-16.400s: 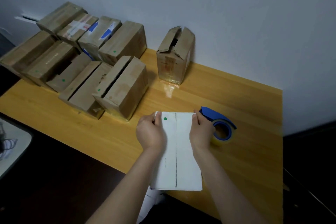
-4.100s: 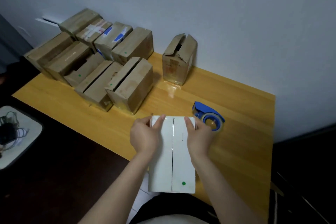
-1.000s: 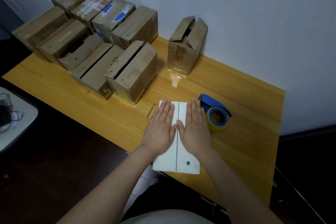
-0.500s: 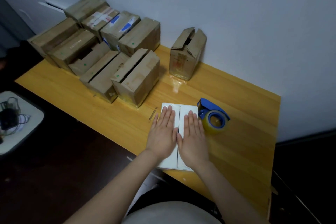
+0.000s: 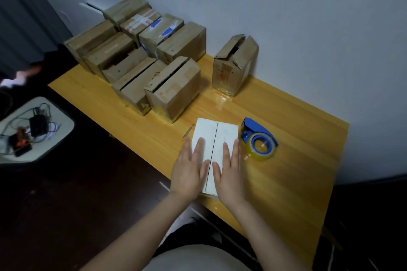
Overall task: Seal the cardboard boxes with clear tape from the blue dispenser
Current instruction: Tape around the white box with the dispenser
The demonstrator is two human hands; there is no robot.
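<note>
A white box [image 5: 217, 133] lies flat near the front edge of the wooden table [image 5: 297, 160], its two flaps meeting at a dark centre seam. My left hand [image 5: 190, 170] presses flat on the left flap, fingers straight. On the right flap rests my right hand [image 5: 229, 171], also flat, palm down. The blue tape dispenser [image 5: 258, 139] with its clear roll lies on the table just right of the box, untouched.
Several brown cardboard boxes [image 5: 141, 59] are packed together at the table's back left. One taller brown box [image 5: 234, 65] with open top flaps stands by the wall. A small white side table [image 5: 63, 124] with cables sits at the left.
Both hands have slid back toward me along the box top and spread slightly apart, uncovering the far half of the box and the seam.
</note>
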